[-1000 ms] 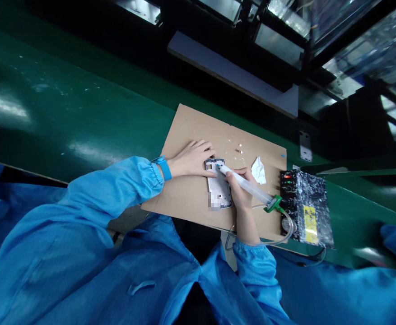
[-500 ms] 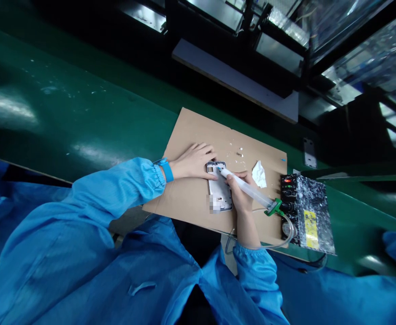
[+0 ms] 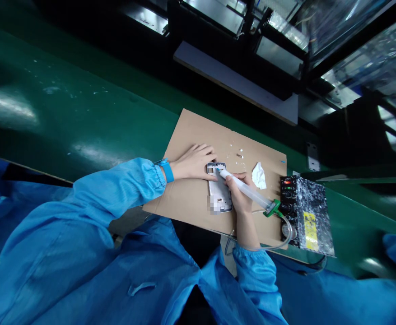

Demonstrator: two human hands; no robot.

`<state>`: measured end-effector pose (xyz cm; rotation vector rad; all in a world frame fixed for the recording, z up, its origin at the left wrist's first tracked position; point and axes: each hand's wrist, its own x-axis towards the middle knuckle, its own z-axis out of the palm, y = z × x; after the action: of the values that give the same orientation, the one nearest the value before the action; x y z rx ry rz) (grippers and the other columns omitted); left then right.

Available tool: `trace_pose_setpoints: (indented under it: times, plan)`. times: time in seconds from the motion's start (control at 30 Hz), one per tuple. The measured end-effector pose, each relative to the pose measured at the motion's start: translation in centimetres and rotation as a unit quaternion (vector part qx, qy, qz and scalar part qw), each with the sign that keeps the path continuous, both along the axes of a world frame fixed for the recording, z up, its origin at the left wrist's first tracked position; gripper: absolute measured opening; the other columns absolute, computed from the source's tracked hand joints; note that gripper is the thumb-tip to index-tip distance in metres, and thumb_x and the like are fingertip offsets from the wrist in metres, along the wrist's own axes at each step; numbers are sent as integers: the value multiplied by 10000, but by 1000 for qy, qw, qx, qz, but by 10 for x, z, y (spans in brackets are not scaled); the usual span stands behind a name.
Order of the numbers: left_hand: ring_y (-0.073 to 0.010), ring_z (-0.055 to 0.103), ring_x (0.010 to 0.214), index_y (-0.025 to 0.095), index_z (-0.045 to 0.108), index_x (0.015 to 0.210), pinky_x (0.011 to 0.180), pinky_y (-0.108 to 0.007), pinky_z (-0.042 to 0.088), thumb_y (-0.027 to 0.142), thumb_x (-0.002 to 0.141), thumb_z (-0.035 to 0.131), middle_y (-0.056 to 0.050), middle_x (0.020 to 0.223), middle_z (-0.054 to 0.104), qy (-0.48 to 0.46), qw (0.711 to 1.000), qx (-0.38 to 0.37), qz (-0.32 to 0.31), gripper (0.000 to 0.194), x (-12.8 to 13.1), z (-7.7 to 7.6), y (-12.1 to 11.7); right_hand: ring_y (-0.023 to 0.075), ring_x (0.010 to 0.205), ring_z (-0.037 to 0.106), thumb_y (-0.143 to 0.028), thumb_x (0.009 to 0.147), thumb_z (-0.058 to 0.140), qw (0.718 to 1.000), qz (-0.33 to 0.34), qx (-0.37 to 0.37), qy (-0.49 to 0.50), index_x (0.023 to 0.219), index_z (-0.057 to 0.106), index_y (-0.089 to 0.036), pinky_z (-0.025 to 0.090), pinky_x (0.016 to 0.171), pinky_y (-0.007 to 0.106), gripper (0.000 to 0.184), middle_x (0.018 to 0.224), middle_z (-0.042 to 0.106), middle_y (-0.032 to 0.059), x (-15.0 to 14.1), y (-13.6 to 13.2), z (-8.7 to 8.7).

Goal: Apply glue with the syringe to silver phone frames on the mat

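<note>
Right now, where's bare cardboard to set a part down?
Free: cardboard sheet below the left hand, and its far corner. Crowded: phone frame, right hand with syringe, tissue, control box.

Place: factory assembly line, electronics bench | Landmark: green conveyor belt (image 3: 82, 113) running across the view | On its near edge: cardboard work mat (image 3: 191, 198) | Just right of the mat: glue-spattered dispenser control box (image 3: 306, 216) with indicator lights | Beyond the belt: dark metal racking (image 3: 252, 27) | Dress: blue cleanroom smock (image 3: 82, 253)
</note>
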<state>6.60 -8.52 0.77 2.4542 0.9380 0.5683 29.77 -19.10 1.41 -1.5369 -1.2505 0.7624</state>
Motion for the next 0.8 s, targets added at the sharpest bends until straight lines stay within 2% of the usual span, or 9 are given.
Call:
trace_pose_setpoints:
  times: [0.33, 0.8]
  plan:
    - [-334, 627, 1229, 233, 738, 1208, 1089, -495, 475, 745, 960, 798, -113, 1332, 711, -1, 1000, 5, 0, 572, 0, 2, -1, 247, 748, 776, -690, 864, 927, 1000, 5, 1, 1, 912, 734, -224, 629, 681, 376, 506, 856, 834, 73, 0, 0, 0]
    - [-350, 622, 1266, 234, 729, 1196, 1106, -505, 476, 775, 975, 753, -131, 1359, 703, 7, 1000, 6, 2, 584, 1, 2, -1, 225, 677, 720, -675, 883, 917, 999, 10, 9, -32, 919, 732, -214, 597, 624, 366, 498, 829, 811, 77, 1, 1, 1]
